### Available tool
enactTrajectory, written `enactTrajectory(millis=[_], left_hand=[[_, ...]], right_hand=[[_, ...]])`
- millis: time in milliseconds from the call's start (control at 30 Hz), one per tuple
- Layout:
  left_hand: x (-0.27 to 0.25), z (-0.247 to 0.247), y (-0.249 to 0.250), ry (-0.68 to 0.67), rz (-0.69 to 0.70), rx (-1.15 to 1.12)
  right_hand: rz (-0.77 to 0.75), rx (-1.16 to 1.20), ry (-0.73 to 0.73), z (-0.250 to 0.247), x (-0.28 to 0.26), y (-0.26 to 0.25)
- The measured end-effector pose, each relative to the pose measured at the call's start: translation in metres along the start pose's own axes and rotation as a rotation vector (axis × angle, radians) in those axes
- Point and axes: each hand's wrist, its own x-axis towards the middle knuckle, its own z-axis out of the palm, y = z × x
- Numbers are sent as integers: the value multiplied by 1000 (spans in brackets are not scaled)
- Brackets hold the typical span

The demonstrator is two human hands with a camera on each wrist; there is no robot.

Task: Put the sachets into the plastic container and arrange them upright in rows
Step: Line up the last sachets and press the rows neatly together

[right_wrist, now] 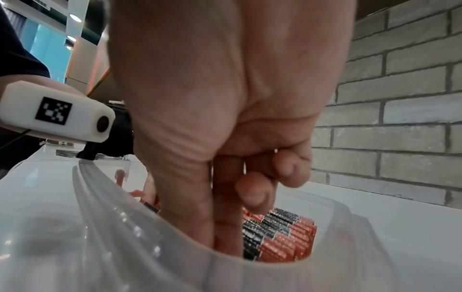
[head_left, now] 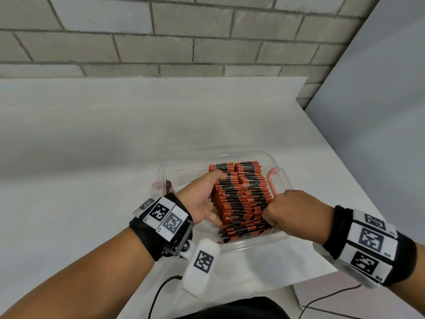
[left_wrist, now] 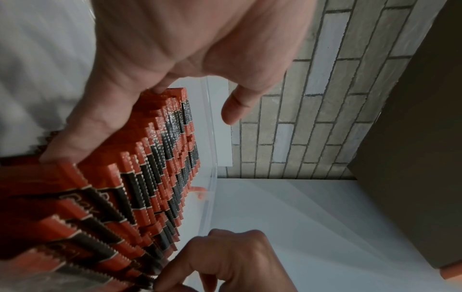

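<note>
The left hand (head_left: 202,199) lies along the left flank of the packed sachets, its fingers straight and pressed flat against their edges while the thumb (left_wrist: 232,106) stands free above them, touching nothing. The right hand (head_left: 289,210) reaches down into the near right part of the container with its fingers curled; in the right wrist view the thumb and forefinger (right_wrist: 225,207) run down together among the sachets, the other fingers folded into the palm, and the hand appears to pinch one or more sachets at the near end of the rows, though the grip itself is hidden.

The orange-and-black foil sachets (head_left: 239,194) stand on edge in two rows running from the near wall to the far wall, the nearest ones leaning towards the person and showing white lettering. They fill the right and middle of the clear rectangular plastic container (head_left: 184,164), which has an orange clip handle (head_left: 271,180) on its right side. The container sits on a white table (head_left: 92,146), close to its near edge. Behind the table rises a grey brick wall (head_left: 161,31).
</note>
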Motion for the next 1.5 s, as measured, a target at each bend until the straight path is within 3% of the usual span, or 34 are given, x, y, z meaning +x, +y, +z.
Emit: enactTrajectory(millis=[500, 833, 1033, 1200, 1500], left_hand=[[4, -4, 1, -27, 13, -4], [9, -4, 1, -29, 5, 4], [8, -5, 3, -29, 2, -8], [6, -4, 4, -14, 4, -22], [6, -3, 3, 16, -29, -30]], right_hand=[[-140, 75, -21, -5, 8, 5], [-137, 53, -70, -3, 15, -1], [-91, 86, -45, -5, 11, 3], [-17, 320, 15, -7, 7, 17], [20, 350, 8, 2, 9, 12]])
